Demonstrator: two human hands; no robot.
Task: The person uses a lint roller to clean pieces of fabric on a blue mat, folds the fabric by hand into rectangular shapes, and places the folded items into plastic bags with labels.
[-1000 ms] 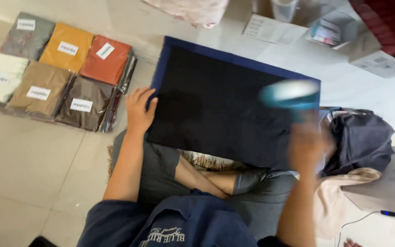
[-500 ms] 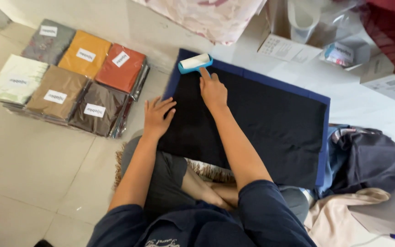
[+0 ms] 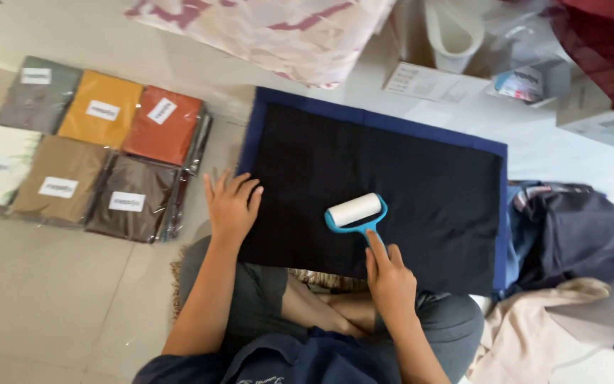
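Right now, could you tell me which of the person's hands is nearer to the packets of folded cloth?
Left. The left hand lies flat beside the packets; the right hand holds the lint roller farther away.

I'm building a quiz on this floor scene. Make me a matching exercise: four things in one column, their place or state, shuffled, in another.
Things:
1. lint roller with a white roll and blue handle
2. left hand
3. orange folded cloth in a clear wrapper
4. dark grey crumpled garment

Places or states:
A. lies on the floor at the right edge of the black cloth
B. rests flat, fingers spread, on the cloth's left edge
C. held by the right hand, roll on the cloth
D. among the wrapped packs, nearest the cloth in the far row

Pairs: 1-C, 2-B, 3-D, 4-A
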